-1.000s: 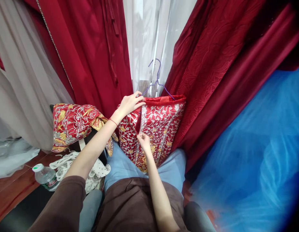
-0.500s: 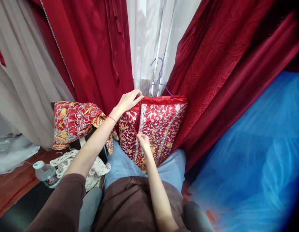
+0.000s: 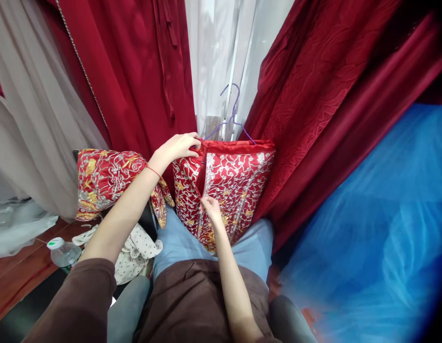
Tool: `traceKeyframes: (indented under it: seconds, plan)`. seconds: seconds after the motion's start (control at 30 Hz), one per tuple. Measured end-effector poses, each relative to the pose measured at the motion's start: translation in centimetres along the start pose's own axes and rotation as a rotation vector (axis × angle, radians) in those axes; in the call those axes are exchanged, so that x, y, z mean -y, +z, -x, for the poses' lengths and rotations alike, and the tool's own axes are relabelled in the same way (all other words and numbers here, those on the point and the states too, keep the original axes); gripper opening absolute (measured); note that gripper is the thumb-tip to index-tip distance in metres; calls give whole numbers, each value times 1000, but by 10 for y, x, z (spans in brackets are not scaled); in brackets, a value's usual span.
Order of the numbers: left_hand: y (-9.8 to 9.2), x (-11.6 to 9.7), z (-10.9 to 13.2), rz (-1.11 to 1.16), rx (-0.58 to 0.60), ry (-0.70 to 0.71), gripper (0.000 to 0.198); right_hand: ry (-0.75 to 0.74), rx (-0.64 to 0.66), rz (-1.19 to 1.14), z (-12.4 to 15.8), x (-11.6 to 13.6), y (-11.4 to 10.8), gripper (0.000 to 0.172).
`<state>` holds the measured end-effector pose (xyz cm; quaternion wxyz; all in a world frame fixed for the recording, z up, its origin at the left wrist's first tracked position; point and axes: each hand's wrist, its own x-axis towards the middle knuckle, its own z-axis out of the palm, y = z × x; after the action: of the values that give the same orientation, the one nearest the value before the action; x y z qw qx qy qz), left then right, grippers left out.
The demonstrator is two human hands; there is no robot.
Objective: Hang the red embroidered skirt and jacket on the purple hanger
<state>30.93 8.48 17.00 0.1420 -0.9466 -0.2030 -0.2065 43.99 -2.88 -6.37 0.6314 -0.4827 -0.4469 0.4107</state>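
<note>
An embroidered red skirt [image 3: 235, 176] with silver and gold patterns rests upright against my lap, its red waistband at the top. A purple wire hanger [image 3: 234, 112] rises from behind the waistband. My left hand [image 3: 180, 146] is closed on the waistband's upper left corner, its fingertips curled over the cloth. Lower down, the thumb and fingers of my right hand [image 3: 211, 206] pinch the edge of a slit-like opening in the skirt's front. Whether a zip pull lies between those fingers is hidden.
Another embroidered red garment [image 3: 110, 178] lies at the left. A water bottle [image 3: 64, 252] stands beside a white spotted cloth [image 3: 135, 252]. Dark red gowns [image 3: 135, 62] hang in front, and blue tulle [image 3: 378, 228] spreads at the right.
My left hand has shifted a little left along the waistband and its fingers have curled further over the corner. The right hand keeps its pinch at nearly the same spot.
</note>
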Motion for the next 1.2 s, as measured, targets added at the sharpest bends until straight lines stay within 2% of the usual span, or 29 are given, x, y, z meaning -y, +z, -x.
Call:
traceKeyframes:
  seconds: [0.07, 0.23, 0.33, 0.43, 0.5, 0.53, 0.57, 0.67, 0.77, 0.87, 0.93, 1.07, 1.2]
  plan:
    - [4, -3, -1, -5, -50, -57, 18, -3, -11, 2, 0, 0, 0, 28]
    - [27, -10, -6, 19, -328, -306, 29, 8, -6, -13, -1, 1, -1, 29]
    - [39, -16, -3, 63, -448, -329, 27, 32, 5, -25, -1, 1, -1, 30]
    - [59, -36, 21, 97, -682, -392, 23, 34, -15, -55, 0, 1, 1, 29]
    - [85, -59, 52, 145, -818, -514, 19, 8, -44, -78, 1, 0, 3, 27]
    - [103, -73, 69, 188, -835, -579, 15, -11, -62, -84, 1, -1, 4, 26]
    - [122, -86, 87, 251, -773, -612, 13, -30, -79, -84, 1, -2, 5, 26]
    - [181, -119, 128, 522, -375, -619, 8, -77, -121, -51, 1, -3, 9, 23]
    - [215, -134, 141, 567, -240, -754, 7, -81, -166, -26, 0, -3, 11, 25]
    - [221, -135, 132, 453, -227, -881, 10, -57, -177, -23, 0, -1, 11, 25]
    - [217, -132, 124, 383, -213, -916, 9, -36, -114, 13, 1, 1, 11, 27]
    - [214, -130, 117, 358, -164, -855, 12, 43, 0, 49, 3, 1, 11, 30]
    - [218, -135, 120, 399, -169, -836, 18, 20, -31, 44, 3, 3, 16, 30]
